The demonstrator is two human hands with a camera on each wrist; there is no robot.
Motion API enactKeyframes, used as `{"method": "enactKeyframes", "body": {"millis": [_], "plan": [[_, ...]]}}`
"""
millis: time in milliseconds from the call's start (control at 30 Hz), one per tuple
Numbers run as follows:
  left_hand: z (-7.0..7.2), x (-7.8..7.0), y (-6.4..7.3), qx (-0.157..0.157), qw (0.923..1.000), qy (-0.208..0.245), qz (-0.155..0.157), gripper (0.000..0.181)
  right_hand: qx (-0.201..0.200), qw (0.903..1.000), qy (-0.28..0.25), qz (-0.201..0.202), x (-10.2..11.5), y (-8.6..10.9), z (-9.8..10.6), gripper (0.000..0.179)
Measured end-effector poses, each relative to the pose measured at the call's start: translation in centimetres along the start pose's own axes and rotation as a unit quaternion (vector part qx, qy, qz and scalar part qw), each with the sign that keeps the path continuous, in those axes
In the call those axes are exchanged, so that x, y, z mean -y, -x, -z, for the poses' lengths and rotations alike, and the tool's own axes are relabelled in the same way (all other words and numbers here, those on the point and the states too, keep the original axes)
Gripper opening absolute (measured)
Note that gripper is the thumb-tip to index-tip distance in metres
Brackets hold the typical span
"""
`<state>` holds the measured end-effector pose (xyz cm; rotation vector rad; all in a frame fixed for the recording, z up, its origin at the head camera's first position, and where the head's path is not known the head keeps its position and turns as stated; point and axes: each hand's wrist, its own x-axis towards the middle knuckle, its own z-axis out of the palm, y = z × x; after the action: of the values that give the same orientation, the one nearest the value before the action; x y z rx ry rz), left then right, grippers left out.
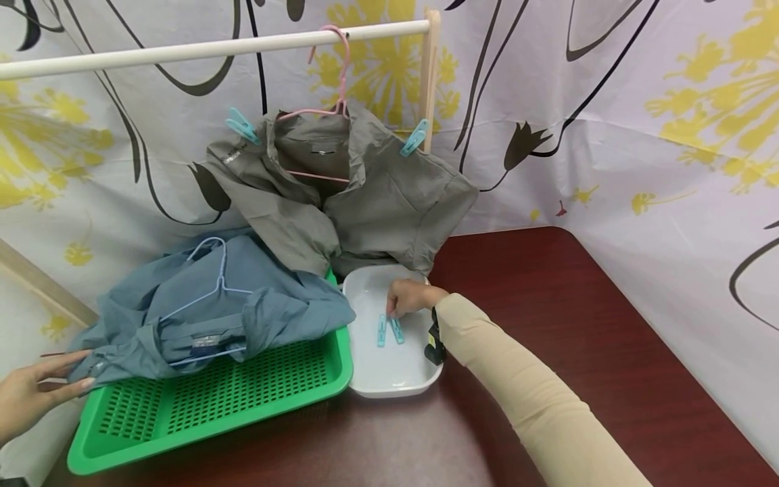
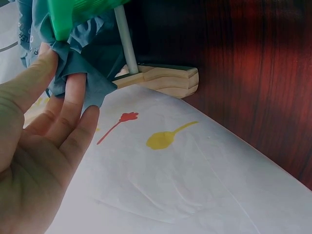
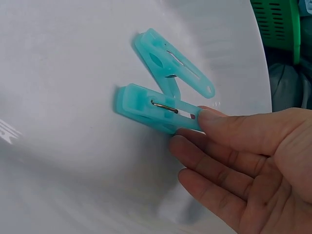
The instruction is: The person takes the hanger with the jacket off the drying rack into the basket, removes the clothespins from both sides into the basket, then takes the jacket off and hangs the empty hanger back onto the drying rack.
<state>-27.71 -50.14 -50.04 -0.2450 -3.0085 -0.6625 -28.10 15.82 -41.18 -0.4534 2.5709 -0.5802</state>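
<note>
Overall, a white backdrop [image 1: 608, 223] with a yellow and dark floral print stands behind a dark red table [image 1: 523, 284]. A clothes rack [image 1: 182, 56] crosses the upper left, its white rail ending at a wooden post. On it hangs a grey shirt [image 1: 402, 196], collar open. A blue garment [image 1: 219, 312] lies over the far part of a green basket [image 1: 243, 414] with perforated sides. A white tray [image 1: 395, 368] sits just right of the basket, below the grey shirt.

Hangers: a pink hanger [image 1: 343, 84] bears the grey shirt; a light-blue hanger [image 1: 222, 264] lies with the blue garment, hook exposed.

Left hand [image 1: 36, 396]: at the basket's left side, thumb and fingers pinching the edge of the blue garment.

Right hand [image 1: 412, 297]: over the tray, thumb and forefinger pinching one end of a turquoise clip [image 3: 146, 102]; remaining fingers loosely bent. A second clip [image 3: 163, 58] lies in the tray close beside it; whether the two touch cannot be told. Two further clips [image 1: 415, 137] are fastened on the grey shirt, one at each shoulder.
</note>
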Motion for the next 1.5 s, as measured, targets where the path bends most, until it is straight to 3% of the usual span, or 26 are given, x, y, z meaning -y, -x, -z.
{"method": "enactKeyframes", "body": {"millis": [500,767,1167,1500], "plan": [[0.0,-0.4,0.1,-0.008,0.9998,-0.001,-0.020,0.072,0.002,1.0000,-0.007,0.000,0.0,0.2,0.6,0.008],[0.1,-0.7,0.2,-0.012,0.9995,-0.001,-0.028,0.071,0.001,0.9993,0.009,0.035,-0.2,0.0,1.5,0.012],[0.1,-0.9,0.2,-0.011,0.9997,-0.003,-0.023,0.071,-0.019,0.9990,0.004,0.041,2.2,1.3,3.3,0.017],[0.3,-1.2,0.2,-0.002,1.0000,0.001,-0.005,0.074,-0.036,0.9942,-0.019,0.100,4.0,2.1,4.9,0.019]]}}
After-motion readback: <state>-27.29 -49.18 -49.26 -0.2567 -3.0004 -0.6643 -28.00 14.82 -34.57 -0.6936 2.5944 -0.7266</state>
